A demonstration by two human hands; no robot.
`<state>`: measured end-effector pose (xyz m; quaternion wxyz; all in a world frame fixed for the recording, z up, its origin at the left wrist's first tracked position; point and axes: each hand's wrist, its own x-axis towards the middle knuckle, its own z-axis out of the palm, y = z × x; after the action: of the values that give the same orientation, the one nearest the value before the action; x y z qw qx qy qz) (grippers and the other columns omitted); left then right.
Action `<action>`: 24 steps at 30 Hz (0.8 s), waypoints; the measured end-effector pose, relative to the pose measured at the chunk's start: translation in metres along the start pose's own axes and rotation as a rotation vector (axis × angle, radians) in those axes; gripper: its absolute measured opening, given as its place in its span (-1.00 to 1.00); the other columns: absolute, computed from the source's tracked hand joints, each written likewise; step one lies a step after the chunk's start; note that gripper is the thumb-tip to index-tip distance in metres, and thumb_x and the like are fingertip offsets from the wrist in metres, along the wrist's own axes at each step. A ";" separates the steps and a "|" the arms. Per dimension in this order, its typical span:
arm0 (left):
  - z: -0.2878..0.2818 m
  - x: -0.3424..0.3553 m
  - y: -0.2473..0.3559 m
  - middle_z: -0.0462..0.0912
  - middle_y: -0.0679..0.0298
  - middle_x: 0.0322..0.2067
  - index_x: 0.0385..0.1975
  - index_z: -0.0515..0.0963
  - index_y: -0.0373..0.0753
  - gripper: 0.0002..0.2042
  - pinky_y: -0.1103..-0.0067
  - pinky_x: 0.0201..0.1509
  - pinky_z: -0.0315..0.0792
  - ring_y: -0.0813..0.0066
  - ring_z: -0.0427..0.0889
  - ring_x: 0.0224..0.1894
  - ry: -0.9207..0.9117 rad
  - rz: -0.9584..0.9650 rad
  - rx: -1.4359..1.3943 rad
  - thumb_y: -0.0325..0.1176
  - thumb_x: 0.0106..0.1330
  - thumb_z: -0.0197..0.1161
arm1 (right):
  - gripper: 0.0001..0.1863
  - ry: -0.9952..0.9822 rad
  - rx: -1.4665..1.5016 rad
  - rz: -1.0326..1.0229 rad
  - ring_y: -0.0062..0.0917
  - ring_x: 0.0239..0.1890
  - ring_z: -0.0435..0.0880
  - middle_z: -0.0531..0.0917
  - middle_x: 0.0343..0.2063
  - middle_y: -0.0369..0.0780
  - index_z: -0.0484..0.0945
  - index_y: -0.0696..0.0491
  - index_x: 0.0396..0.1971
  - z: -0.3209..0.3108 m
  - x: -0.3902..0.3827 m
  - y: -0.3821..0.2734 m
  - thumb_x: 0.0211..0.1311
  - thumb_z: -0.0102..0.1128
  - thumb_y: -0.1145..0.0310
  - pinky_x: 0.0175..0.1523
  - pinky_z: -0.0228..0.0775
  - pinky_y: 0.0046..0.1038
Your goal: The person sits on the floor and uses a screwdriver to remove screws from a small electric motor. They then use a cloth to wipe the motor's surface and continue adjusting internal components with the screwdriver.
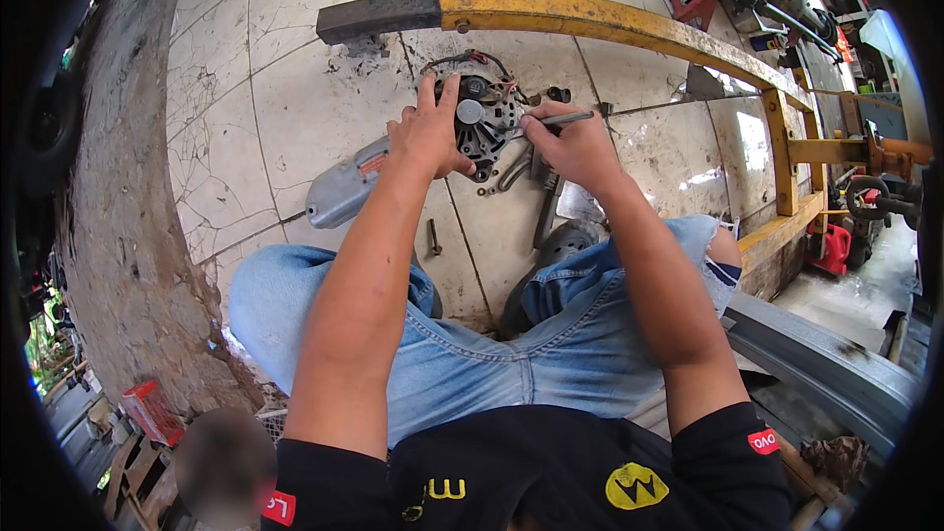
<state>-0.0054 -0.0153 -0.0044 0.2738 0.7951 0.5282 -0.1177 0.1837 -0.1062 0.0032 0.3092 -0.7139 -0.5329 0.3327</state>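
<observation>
Above cracked tiles (pixel 226 167), left hand (pixel 427 136) lies fingers-apart on a slotted metal motor (pixel 472 113) — right hand (pixel 580 149) pinches a slim rod (pixel 570 118).

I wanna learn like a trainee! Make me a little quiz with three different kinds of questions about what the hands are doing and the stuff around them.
1. True or false: the left hand touches the round dark machine part while the right hand holds a thin grey rod.
2. Which colours show on the long beam?
A) blue and white
B) yellow and dark grey
C) pink and green
3. Fill in: the lone bolt lies on a floor of light ____.

Key: 1 true; 2 B; 3 tiles.
</observation>
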 end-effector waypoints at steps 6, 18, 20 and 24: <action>0.001 0.002 0.000 -0.12 0.11 0.52 0.52 -0.15 0.14 0.33 0.01 0.30 0.33 -0.10 0.34 0.35 0.004 -0.014 -0.007 -0.14 -0.30 0.73 | -0.81 0.074 0.113 -0.092 -0.68 -0.59 0.57 0.65 -0.57 -0.31 0.70 0.13 -0.25 0.005 -0.005 0.000 0.31 0.28 0.32 -0.45 0.39 -0.54; 0.000 0.003 0.002 -0.12 0.17 0.52 0.52 -0.16 0.14 0.34 0.01 0.29 0.34 -0.09 0.35 0.34 0.002 0.009 0.004 -0.15 -0.30 0.73 | -0.80 0.093 -0.025 -0.294 -0.29 -0.39 0.73 0.74 -0.40 -0.08 0.70 0.09 -0.17 0.011 0.000 0.003 0.26 0.24 0.38 -0.24 0.52 -0.43; -0.001 0.002 0.000 -0.16 0.20 0.53 0.52 -0.15 0.14 0.32 0.03 0.33 0.31 -0.05 0.34 0.34 -0.016 -0.009 0.005 -0.15 -0.26 0.72 | -0.80 -0.020 -0.126 -0.256 -0.28 -0.39 0.72 0.74 -0.40 -0.09 0.71 0.08 -0.17 0.003 0.001 -0.006 0.24 0.25 0.39 -0.23 0.53 -0.43; -0.004 0.002 0.001 -0.13 0.17 0.52 0.52 -0.15 0.12 0.32 0.02 0.30 0.33 -0.08 0.34 0.34 -0.010 -0.005 -0.001 -0.16 -0.28 0.72 | -0.80 0.102 -0.041 -0.281 -0.28 -0.40 0.72 0.73 -0.41 -0.08 0.72 0.04 -0.18 0.006 0.003 -0.007 0.22 0.25 0.41 -0.23 0.53 -0.43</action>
<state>-0.0041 -0.0115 -0.0020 0.2764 0.7929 0.5292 -0.1221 0.1755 -0.1013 0.0042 0.3647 -0.6546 -0.6178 0.2383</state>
